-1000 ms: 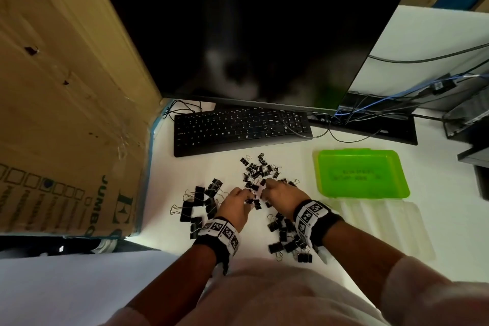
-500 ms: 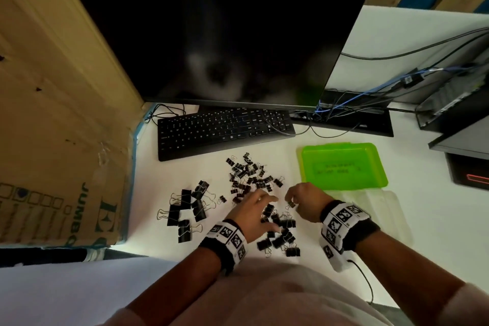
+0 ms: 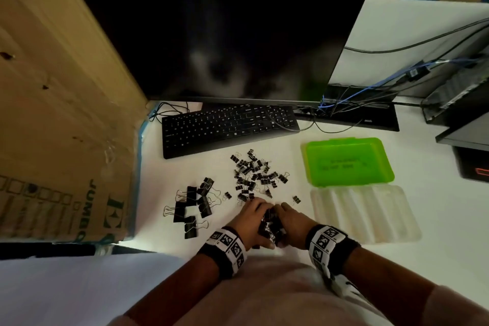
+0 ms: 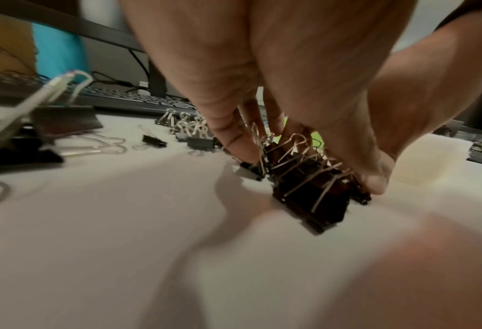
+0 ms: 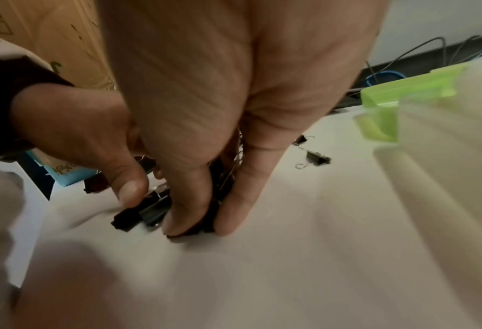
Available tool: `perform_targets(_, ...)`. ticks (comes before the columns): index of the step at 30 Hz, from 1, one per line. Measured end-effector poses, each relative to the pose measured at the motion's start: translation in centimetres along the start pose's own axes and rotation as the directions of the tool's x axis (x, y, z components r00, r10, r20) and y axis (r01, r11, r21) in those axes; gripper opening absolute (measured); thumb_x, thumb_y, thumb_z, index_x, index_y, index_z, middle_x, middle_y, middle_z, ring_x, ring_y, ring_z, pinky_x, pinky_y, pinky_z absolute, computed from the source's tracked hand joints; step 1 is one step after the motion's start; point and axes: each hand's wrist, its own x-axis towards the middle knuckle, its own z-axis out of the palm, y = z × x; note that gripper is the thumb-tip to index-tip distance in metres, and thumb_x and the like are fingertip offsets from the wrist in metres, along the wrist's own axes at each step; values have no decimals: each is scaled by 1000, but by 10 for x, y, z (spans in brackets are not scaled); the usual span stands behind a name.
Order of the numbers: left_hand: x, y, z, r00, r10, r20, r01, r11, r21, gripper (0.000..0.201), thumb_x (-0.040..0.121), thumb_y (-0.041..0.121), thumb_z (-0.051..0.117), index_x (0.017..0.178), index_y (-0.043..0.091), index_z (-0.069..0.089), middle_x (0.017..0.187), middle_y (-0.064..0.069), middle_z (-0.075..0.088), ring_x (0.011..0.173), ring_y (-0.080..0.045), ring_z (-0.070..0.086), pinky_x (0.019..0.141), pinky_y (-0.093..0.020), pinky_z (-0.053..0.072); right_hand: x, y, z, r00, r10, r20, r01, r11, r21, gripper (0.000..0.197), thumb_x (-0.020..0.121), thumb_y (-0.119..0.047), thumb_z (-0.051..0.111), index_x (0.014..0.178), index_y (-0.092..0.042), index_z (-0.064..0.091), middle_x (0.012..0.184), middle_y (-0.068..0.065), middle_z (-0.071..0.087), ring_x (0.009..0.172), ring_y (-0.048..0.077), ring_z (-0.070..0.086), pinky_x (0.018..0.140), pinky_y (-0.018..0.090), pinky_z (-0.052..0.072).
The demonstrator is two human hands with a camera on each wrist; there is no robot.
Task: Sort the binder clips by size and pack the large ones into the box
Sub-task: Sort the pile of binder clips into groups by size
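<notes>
Both my hands meet near the table's front edge, cupping a bunch of mid-sized black binder clips point(image 3: 271, 225) between them. My left hand point(image 3: 252, 222) curls round the bunch from the left and my right hand point(image 3: 292, 221) from the right. In the left wrist view my fingers point(image 4: 234, 142) press down on the bunch point(image 4: 310, 195). In the right wrist view my right hand point(image 5: 206, 213) pinches the clips point(image 5: 149, 211). Several large clips point(image 3: 194, 206) lie in a group to the left. A pile of small clips point(image 3: 255, 174) lies just beyond my hands. The green box point(image 3: 346, 161) stands open at the right.
The box's translucent lid point(image 3: 365, 214) lies in front of it, right of my hands. A black keyboard point(image 3: 227, 124) and a dark monitor point(image 3: 225, 34) stand behind the clips. A large cardboard carton point(image 3: 60, 127) walls off the left. Cables point(image 3: 370, 92) run at the back right.
My hands were apart over the scattered clips, the left one flat. They have come together and raked the mid-sized clips into one bunch, closer to my body.
</notes>
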Motion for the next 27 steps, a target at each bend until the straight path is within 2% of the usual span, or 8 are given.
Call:
perform_targets(4,-14,-14,-10,996,-65,-60,62,996,-57,92,65,34,83,141,20,33,141,2,28,130,-15,28,108,-21,25,15,-15,-1,999,-54,3,54,998,11,76,69,-20,77,132,-11,36,121,11,47,102,29,57,86,34,47)
perform_targets(9,-26,-26,-22,990,-134,-51,131,990,-53,93,62,37,83,139,23,33,138,2,35,128,-16,31,111,-34,30,29,-29,-6,991,-127,32,125,991,51,65,71,-18,77,128,-16,45,120,6,57,104,24,58,84,27,45)
perform_targets(12,-27,-22,-34,980,-152,-132,145,987,-65,65,81,39,67,136,22,36,138,3,37,128,-15,35,108,-31,32,33,-24,-21,989,-145,-42,147,988,56,37,80,-24,71,113,-19,58,104,3,70,90,17,64,83,28,51)
perform_targets(14,-21,-22,-43,958,-160,-237,155,987,-40,42,92,21,55,132,21,41,135,3,40,124,-14,42,106,-29,37,35,-17,-33,973,-142,-180,144,990,-2,22,87,-23,62,108,-17,62,107,5,69,94,18,64,90,31,50)
perform_targets(15,-18,-23,-47,950,-171,-260,170,985,-27,42,91,5,51,129,20,44,131,3,42,120,-15,46,105,-29,40,37,-13,-37,963,-144,-226,137,989,-49,22,89,-19,58,111,-15,62,113,7,65,99,22,62,91,32,48)
perform_targets(18,-6,-28,-54,949,-191,-249,197,980,-2,63,72,-23,42,119,18,51,122,-1,45,110,-20,53,96,-32,49,41,-9,-41,966,-140,-218,111,984,-140,32,90,-14,56,123,-12,55,125,9,52,105,30,59,90,38,49)
perform_targets(23,-3,-28,-55,954,-243,-175,256,965,56,53,73,-17,41,109,20,54,112,-2,53,97,-20,57,87,-34,51,47,-7,-34,985,-98,-145,66,975,-213,27,93,-20,54,116,-8,56,122,12,53,103,32,59,87,38,50)
perform_targets(27,-9,-31,-42,945,-267,-189,274,962,12,53,79,-12,46,117,24,49,117,1,51,98,-15,57,86,-32,52,46,-5,-33,991,-67,-117,43,980,-196,23,93,-25,52,101,-7,64,109,12,61,92,31,62,79,37,52)
